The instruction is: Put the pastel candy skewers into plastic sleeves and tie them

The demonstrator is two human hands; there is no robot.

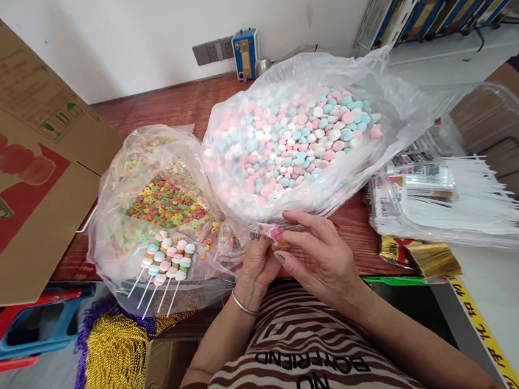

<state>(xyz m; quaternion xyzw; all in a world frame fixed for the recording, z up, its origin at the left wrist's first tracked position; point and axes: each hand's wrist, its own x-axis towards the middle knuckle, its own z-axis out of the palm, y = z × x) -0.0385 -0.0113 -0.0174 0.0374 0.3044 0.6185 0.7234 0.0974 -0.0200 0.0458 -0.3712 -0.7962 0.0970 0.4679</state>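
Close to my body, both hands meet over a small clear wrapper (276, 235) with pink candy showing in it. My left hand (258, 265), with a silver bangle at the wrist, is closed on the wrapper. My right hand (324, 254) touches its other side with bent fingers; the fingertips partly cover it. Just behind is a clear bag of pink, blue and white candies (318, 134). To the left, a clear bag of small coloured candy rings (163, 200) lies open. On its front edge rest several candy skewers (169, 257) with white sticks.
A clear tray of white sticks (470, 192) and printed wrappers stands at right, with gold twist ties (435, 259) before it. A large cardboard box (21, 150) blocks the left side. A blue device (246, 54) stands by the wall. Gold beaded strands (115, 367) hang below left.
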